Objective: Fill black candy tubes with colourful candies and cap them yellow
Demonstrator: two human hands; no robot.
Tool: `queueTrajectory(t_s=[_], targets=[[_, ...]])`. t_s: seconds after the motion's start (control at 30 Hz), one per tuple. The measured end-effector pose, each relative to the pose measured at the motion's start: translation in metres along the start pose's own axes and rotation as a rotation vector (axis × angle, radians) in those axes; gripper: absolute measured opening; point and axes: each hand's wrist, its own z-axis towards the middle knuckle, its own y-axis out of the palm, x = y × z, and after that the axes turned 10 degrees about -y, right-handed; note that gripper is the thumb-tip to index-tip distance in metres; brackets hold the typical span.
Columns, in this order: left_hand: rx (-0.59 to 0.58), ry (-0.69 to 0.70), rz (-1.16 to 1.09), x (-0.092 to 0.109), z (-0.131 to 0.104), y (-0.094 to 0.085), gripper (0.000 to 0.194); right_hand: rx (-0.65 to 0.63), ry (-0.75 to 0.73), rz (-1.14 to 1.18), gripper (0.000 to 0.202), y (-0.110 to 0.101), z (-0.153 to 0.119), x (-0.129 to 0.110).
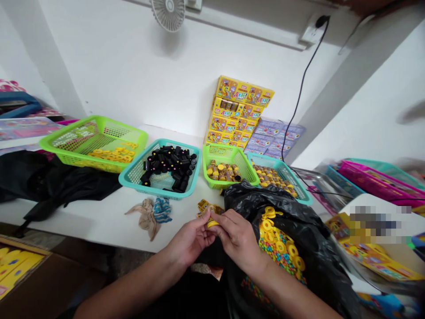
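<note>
1. The left hand (194, 239) and right hand (237, 235) meet, fingers curled, thumbs and fingertips pinching a small yellow piece (213, 224) between them, above the table's (133, 230) front edge.
2. Just beyond lie printed wrappers (203, 205).
3. Right: a black bag (318, 235) holding yellow rings (280, 246) and coloured beads (270, 251).
4. Behind: plastic baskets (133, 186).

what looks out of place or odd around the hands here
Mainly the beige cloth and blue-striped cloth: they lie bunched on the white table, beyond the left hand and in front of the teal basket, looking tossed down beside neatly contained black pieces. I see no clear spill or damage.
</note>
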Motion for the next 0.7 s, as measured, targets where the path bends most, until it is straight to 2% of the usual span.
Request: queueTrajectory(t_s=[0.2,0.43,0.57,0.7], targets=[[-0.015,-0.030,0.018,0.006,-0.009,0.004,0.019,0.127,0.173,0.051,0.027,0.002,-0.007,0.000],[-0.054,0.007,0.044,0.008,-0.009,0.001,0.016,0.108,0.070,0.039,0.022,0.006,-0.003,-0.003],[-0.030,0.011,0.033,0.004,-0.005,-0.002,0.012,0.137,0.064,0.062,0.021,0.007,-0.004,-0.003],[-0.031,0.032,0.069,0.001,-0.007,-0.003,0.015,0.128,-0.018,-0.001,0.019,0.006,-0.007,-0.001]])
